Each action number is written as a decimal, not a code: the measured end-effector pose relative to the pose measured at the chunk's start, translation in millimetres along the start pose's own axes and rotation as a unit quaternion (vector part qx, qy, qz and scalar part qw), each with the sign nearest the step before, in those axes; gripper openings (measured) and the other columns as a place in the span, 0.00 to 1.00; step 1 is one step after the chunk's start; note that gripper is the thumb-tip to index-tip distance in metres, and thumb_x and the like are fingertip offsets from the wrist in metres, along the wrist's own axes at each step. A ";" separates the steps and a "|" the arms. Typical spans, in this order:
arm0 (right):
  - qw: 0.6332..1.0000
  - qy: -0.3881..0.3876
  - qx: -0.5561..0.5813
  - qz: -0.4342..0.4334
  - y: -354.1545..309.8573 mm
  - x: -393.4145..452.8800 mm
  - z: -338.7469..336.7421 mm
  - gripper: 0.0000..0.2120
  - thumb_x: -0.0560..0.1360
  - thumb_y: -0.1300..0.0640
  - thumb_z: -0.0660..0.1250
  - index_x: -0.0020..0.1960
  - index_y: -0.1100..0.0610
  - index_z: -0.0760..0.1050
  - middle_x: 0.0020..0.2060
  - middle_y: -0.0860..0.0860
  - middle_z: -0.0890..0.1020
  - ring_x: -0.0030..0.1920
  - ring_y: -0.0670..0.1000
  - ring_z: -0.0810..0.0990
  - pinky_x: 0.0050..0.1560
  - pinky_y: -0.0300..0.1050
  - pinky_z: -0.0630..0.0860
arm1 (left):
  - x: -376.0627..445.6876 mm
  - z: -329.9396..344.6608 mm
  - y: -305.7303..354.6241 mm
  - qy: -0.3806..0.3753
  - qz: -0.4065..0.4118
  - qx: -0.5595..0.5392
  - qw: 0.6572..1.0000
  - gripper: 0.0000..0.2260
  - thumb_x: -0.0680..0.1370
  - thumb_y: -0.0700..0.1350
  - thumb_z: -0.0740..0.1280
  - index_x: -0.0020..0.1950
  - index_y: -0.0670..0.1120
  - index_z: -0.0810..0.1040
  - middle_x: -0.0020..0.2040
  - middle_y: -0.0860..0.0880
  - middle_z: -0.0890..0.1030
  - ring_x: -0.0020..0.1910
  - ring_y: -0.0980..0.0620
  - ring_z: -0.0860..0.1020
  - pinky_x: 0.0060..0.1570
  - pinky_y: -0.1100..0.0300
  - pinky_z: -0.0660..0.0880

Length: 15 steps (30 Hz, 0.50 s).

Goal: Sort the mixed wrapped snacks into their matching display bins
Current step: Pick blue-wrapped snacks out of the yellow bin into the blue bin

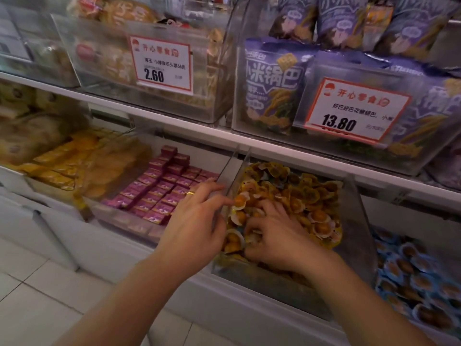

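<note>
A clear plastic bin (359,211) on the lower shelf is heaped with orange-yellow wrapped snacks (311,196). My right hand (274,233) is down inside it, fingers curled in among the wrappers; what it holds is hidden. My left hand (197,216), with a gold ring, reaches over the bin's left wall, and its fingertips touch one orange wrapped snack (239,201) near that wall. Left of this bin, another clear bin holds neat rows of purple-pink wrapped snacks (162,191).
A bin of blue-wrapped snacks (411,278) lies at the right, and yellow packets (62,161) at the left. The upper shelf carries bins of purple bags (272,86) and bread-like packs (112,58) with price tags 13.80 and 2.60. White floor tiles lie below.
</note>
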State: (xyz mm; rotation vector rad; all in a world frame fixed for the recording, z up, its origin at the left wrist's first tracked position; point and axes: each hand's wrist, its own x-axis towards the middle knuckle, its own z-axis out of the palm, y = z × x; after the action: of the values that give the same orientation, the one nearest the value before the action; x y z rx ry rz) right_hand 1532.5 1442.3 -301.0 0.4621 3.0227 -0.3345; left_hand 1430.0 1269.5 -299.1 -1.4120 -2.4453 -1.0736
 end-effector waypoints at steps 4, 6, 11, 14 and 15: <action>0.999 0.002 -0.023 0.031 29.9 -8.7 -17.7 0.19 0.65 0.37 0.65 0.54 0.40 0.76 0.65 0.42 0.65 0.67 0.49 0.62 0.58 0.53 0.69 | 0.6 -3.2 -5.0 -0.020 0.002 -0.004 1.000 0.13 0.79 0.47 0.61 0.61 0.54 0.80 0.65 0.57 0.74 0.66 0.55 0.72 0.62 0.55 0.71; 0.995 0.008 -0.082 0.051 43.3 -13.5 -22.8 0.17 0.67 0.39 0.65 0.55 0.40 0.75 0.66 0.43 0.65 0.68 0.51 0.61 0.61 0.54 0.69 | 0.2 -4.8 -6.4 -0.023 0.004 -0.003 1.000 0.14 0.80 0.49 0.60 0.62 0.55 0.80 0.63 0.58 0.74 0.60 0.56 0.74 0.57 0.57 0.72; 0.997 0.062 -0.041 0.030 47.5 -27.1 -23.8 0.17 0.74 0.42 0.64 0.62 0.41 0.77 0.69 0.43 0.70 0.73 0.50 0.59 0.72 0.53 0.63 | 0.9 -2.7 -5.2 -0.021 0.007 0.003 1.000 0.13 0.80 0.47 0.61 0.61 0.54 0.80 0.60 0.58 0.76 0.55 0.54 0.76 0.53 0.55 0.74; 0.983 0.171 0.004 -0.059 18.2 -23.7 -15.6 0.17 0.75 0.45 0.65 0.63 0.44 0.76 0.61 0.43 0.76 0.65 0.47 0.70 0.66 0.49 0.71 | 0.6 0.6 -3.1 0.002 0.005 0.027 1.000 0.12 0.78 0.44 0.64 0.60 0.53 0.80 0.62 0.55 0.75 0.58 0.52 0.75 0.57 0.54 0.72; 0.984 0.160 0.023 -0.077 6.8 -20.0 -9.2 0.20 0.74 0.45 0.65 0.66 0.43 0.73 0.60 0.43 0.75 0.63 0.46 0.72 0.64 0.47 0.72 | 0.3 1.7 -1.2 0.010 0.011 0.042 0.999 0.12 0.78 0.44 0.64 0.59 0.53 0.80 0.64 0.54 0.75 0.61 0.51 0.74 0.58 0.54 0.71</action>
State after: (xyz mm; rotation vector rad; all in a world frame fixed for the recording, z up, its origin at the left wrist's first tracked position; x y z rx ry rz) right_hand 1553.4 1445.0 -291.4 0.3130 3.3815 -0.3728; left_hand 1429.3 1270.4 -300.9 -1.3928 -2.4244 -0.9636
